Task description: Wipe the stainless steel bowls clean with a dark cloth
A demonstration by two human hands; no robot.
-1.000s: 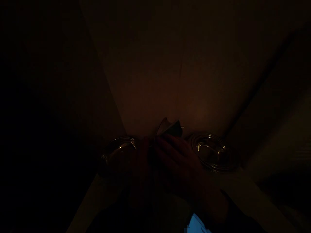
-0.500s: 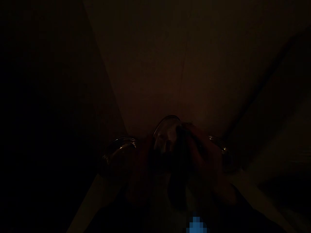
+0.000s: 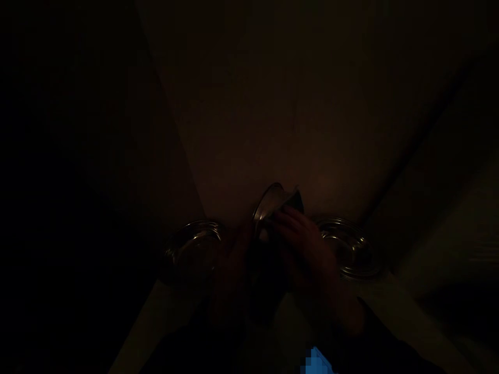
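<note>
The picture is very dark. A shiny metal bowl is tilted up in the middle, its rim toward the wooden surface behind. My left hand grips the bowl at its left side, its fingers mostly lost in shadow. My right hand is closed on a dark cloth and presses it against the inside of the bowl. The cloth's upper corner sticks up past my fingers, and its lower part hangs dark below the bowl.
A shiny metal bowl stands to the left, and a stack of similar metal bowls to the right. A pale table edge runs along the lower left. A blue pixelated patch shows at the bottom.
My right hand has moved left with the cloth, across the bowl. The bowl has turned and shows narrower. More of the metalware at the right is uncovered.
</note>
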